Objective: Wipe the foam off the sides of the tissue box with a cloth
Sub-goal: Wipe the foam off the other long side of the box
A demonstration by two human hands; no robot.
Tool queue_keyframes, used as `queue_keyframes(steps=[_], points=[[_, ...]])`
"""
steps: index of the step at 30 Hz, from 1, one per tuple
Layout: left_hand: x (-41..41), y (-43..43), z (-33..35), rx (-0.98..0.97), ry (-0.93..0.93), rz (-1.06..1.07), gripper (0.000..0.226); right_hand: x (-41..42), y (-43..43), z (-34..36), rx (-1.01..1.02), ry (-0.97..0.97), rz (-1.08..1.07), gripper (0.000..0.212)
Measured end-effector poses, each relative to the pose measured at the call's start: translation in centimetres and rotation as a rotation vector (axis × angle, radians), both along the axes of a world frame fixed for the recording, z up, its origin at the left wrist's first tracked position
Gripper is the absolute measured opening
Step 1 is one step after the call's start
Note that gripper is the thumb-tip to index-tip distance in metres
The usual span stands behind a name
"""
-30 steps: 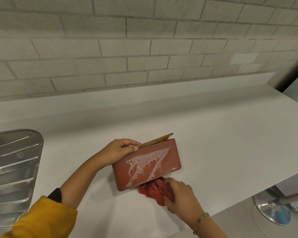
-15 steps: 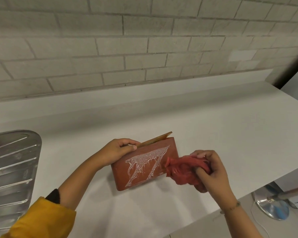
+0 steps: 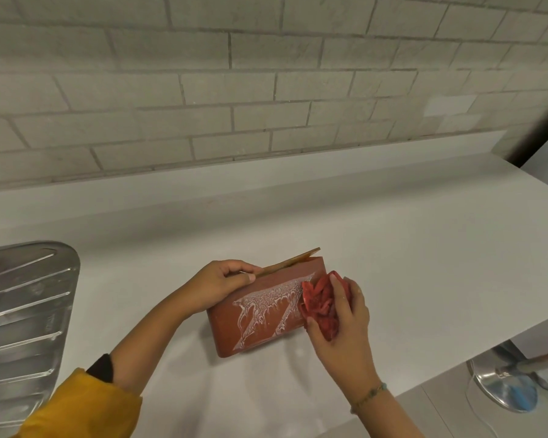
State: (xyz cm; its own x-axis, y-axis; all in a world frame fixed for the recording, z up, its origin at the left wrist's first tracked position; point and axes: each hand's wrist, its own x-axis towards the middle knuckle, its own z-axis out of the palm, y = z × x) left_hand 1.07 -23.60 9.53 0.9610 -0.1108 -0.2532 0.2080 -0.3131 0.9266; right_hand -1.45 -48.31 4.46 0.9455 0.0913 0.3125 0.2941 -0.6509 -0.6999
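Far left, ribbed metal draining board point(image 3: 26, 311) set in the white surface point(image 3: 393, 263). Next, left grip point(image 3: 222, 287), fingers curled over the top left edge of the brown tissue box point(image 3: 225, 330), by its thin raised lid point(image 3: 291, 262). Box resting mid-surface, near side streaked with white foam point(image 3: 266, 306). At its right end, bunched red cloth point(image 3: 321, 306) pressed against the corner, clutched tight in the right grip point(image 3: 345, 324).

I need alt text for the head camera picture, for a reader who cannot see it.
A person's right hand holds a bunched red cloth against the right end of a reddish-brown tissue box streaked with white foam, while the left hand grips the box's top edge. The box stands on a white counter, with a steel draining board to the left.
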Motion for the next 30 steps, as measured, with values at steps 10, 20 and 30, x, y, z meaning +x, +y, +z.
queue_keyframes(steps=[10, 20, 30], points=[[0.1, 0.1, 0.3, 0.01, -0.01, -0.002, 0.021, 1.8, 1.2, 1.0, 0.001, -0.135, 0.026, 0.066], [0.0, 0.0, 0.4, -0.009, 0.004, -0.003, 0.02, 2.1, -1.4, -0.5, -0.075, -0.228, 0.19, 0.072], [-0.2, -0.2, 0.0, -0.042, 0.016, 0.02, 0.02, 0.5, 1.2, -0.4, -0.066, -0.234, 0.275, 0.044]])
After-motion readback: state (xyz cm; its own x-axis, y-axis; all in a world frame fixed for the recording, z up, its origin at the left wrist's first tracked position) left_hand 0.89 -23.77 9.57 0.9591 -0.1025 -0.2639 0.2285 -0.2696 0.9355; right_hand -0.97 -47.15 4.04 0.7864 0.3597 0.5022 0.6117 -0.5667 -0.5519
